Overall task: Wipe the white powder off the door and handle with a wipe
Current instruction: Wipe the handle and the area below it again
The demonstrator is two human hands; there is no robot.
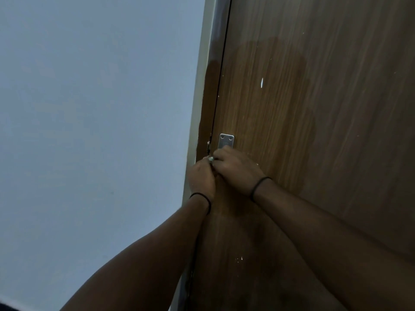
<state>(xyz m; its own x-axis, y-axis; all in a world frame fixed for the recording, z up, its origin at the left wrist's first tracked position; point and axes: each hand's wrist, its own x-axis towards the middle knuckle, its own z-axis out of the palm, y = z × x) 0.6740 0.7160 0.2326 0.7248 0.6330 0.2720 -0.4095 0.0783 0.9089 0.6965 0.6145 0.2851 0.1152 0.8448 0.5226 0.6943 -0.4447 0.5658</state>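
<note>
both hands meet at the door edge, knuckles toward the camera. left hand (201, 176) has fingers curled in, and a small pale bit of something (210, 159) shows right at its fingertips where the two hands touch; likely the wipe, but too little shows to be sure. right hand (233, 167) is curled over the spot where the handle would be, just under the metal plate (226, 140); handle itself hidden beneath that hand, so cannot tell what it grips. plate sits directly above the right hand, two screws at its top. door (325, 108) is brown wood grain, spreading right of and above the grip. a darker patch covers the wood above and around the hands. white flecks on the door: one long fleck (261, 83) well above the grip, a few small specks (239, 259) well below it between the forearms. thin black band on each wrist. pale frame strip (197, 86) runs just left of the hands, grey-blue wall (89, 108) further left.
</note>
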